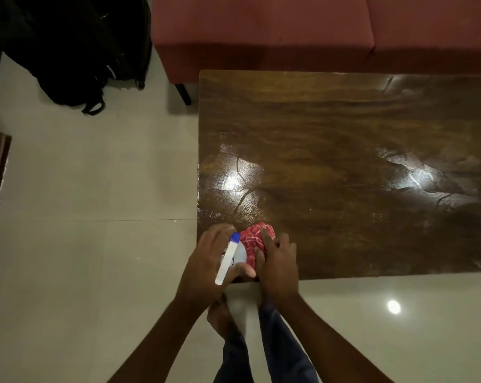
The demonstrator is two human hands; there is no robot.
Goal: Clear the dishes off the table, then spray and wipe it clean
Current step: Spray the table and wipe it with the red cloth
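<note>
Here, at the near left corner of a dark, glossy wooden table [344, 139], a person works with both bare hands close together. The left hand [209, 261] is wrapped around a white plastic spray bottle with a blue nozzle tip [228, 258], thumb curled in front of the bottle body and fingers spread behind it; the long white trigger head points up and away, toward the table. No brand, label or lettering can be read on the bottle from this angle.

Just beside it, the right hand [278, 261] presses down on a bunched red cloth with a pale printed pattern [254, 240], the index finger stretched over the top of the bundle and the other fingers folded against its near side, gripping it. The cloth touches the bottle and rests on the table close to its front edge. Both forearms reach forward from the bottom of the frame, nearly parallel, the wrists bent slightly down.

Wet, streaky patches on the tabletop catch two bright ceiling reflections. Beyond the table stands a red upholstered sofa [289, 29]; a black backpack [79, 51] slumps on the pale tiled floor [81, 189] at upper left. The person's dark blue trouser legs [283, 349] and a bare foot [220, 316] show below the hands.
</note>
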